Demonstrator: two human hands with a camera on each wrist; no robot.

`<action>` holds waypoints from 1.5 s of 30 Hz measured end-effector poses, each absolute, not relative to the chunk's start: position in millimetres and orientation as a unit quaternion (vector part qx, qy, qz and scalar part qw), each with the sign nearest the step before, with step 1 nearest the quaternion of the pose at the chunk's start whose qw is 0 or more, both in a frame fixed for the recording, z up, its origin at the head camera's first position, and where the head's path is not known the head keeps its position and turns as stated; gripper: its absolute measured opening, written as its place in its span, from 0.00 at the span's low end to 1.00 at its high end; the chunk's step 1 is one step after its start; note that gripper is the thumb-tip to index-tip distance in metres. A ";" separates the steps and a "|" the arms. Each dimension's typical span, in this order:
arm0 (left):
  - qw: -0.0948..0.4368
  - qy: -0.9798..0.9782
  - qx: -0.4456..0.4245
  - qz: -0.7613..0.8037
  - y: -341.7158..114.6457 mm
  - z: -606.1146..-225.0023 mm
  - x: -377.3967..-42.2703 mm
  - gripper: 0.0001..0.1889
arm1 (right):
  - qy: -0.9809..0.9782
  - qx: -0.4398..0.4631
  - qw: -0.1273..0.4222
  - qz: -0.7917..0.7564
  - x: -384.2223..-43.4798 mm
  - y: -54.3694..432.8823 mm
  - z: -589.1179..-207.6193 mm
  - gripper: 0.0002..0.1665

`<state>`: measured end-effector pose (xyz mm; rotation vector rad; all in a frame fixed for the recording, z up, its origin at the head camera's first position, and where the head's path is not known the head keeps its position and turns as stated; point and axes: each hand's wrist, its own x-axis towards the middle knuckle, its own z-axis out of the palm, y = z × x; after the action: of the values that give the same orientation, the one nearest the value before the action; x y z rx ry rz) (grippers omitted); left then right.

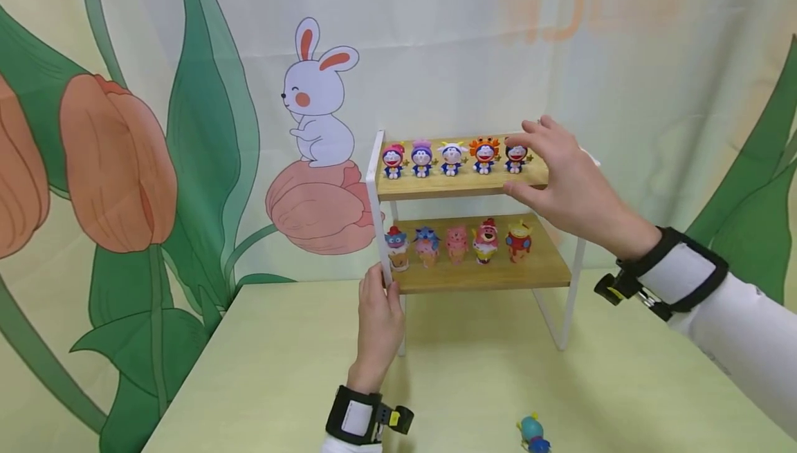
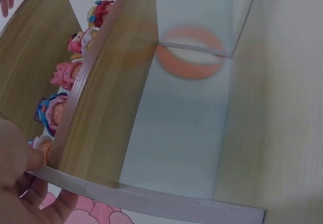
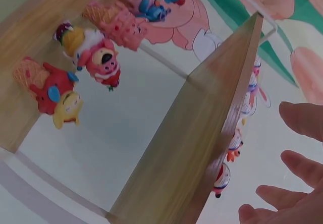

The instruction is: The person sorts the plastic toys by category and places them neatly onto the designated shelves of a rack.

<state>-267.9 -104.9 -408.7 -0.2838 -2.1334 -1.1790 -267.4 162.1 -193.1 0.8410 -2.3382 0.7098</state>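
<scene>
A two-tier shelf rack (image 1: 473, 280) with wooden boards and a white metal frame stands on the table. My left hand (image 1: 378, 315) grips its left frame beside the lower board; in the left wrist view the thumb and fingers lie on either side of the white bar. On the upper board sits a row of blue-caped figurines, including one with an orange crab-like hood (image 1: 484, 155). My right hand (image 1: 563, 173) is at the right end of that row, thumb and fingers apart, near the dark-hooded figurine (image 1: 515, 157). The right wrist view shows this hand's fingers holding nothing.
Several ice-cream-cone figurines line the lower board, among them a pink one (image 1: 457, 244) and a red-and-yellow one (image 1: 519, 241). A teal and blue figurine (image 1: 533, 432) lies on the table (image 1: 280, 370) near the front. Behind hangs a printed backdrop (image 1: 436, 59).
</scene>
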 end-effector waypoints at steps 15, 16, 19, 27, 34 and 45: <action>0.335 -0.818 -0.112 -0.455 -104.1 -407.5 -265.6 0.17 | -0.855 0.392 0.267 0.210 -224.9 161.2 -227.8 0.29; 0.334 -0.818 -0.111 -0.455 -104.1 -407.4 -266.0 0.17 | -0.854 0.397 0.266 0.206 -222.9 161.1 -230.2 0.29; 0.331 -0.818 -0.111 -0.456 -103.7 -407.6 -266.4 0.17 | -0.854 0.406 0.258 0.197 -217.0 162.2 -240.2 0.29; 0.329 -0.821 -0.107 -0.453 -102.8 -408.9 -265.3 0.17 | -0.865 0.423 0.197 0.186 -203.4 173.0 -279.5 0.28; 0.337 -0.823 -0.106 -0.446 -106.4 -407.9 -267.7 0.17 | -0.881 0.420 0.137 0.169 -198.7 175.5 -307.4 0.24; 0.332 -0.822 -0.108 -0.450 -104.8 -409.2 -266.6 0.17 | -0.876 0.445 0.027 0.185 -195.7 182.3 -355.9 0.17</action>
<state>-266.6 -104.8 -409.2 -0.2833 -2.1490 -1.1751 -195.7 182.3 -355.9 1.3752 -2.7059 0.5702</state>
